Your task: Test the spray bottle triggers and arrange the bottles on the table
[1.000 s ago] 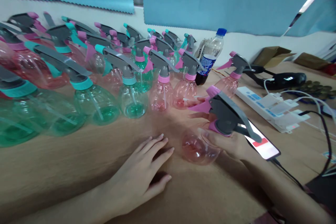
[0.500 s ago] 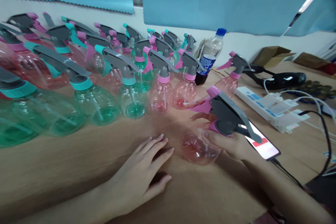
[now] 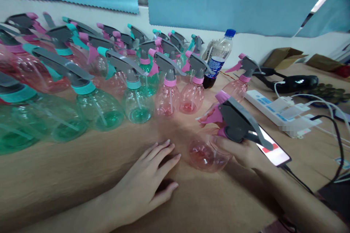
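Note:
Gripped around its neck by my right hand (image 3: 232, 149), a pink spray bottle (image 3: 209, 154) leans over to the right, its grey and pink trigger head facing left. My index finger lies at the pink trigger; part of the hand is hidden behind the bottle and head. My left hand (image 3: 149, 174) rests palm down on the wooden table (image 3: 90, 174), fingers stretched out and holding nothing. Just beyond the hands stand a green spray bottle (image 3: 138, 111) with a teal collar and two pink ones, the nearer to my right hand being a pink spray bottle (image 3: 191, 98).
Several more green and pink spray bottles crowd the left and back. A soda bottle (image 3: 218, 58) with a blue cap stands by the wall. On the right lie a white power strip (image 3: 276, 111) with cables, a lit phone (image 3: 276, 153) and a black glossy device (image 3: 298, 83).
The fingers of my right hand have drawn in toward the trigger of the pink spray bottle, and the trigger sits closer to the neck. My left hand has stayed put.

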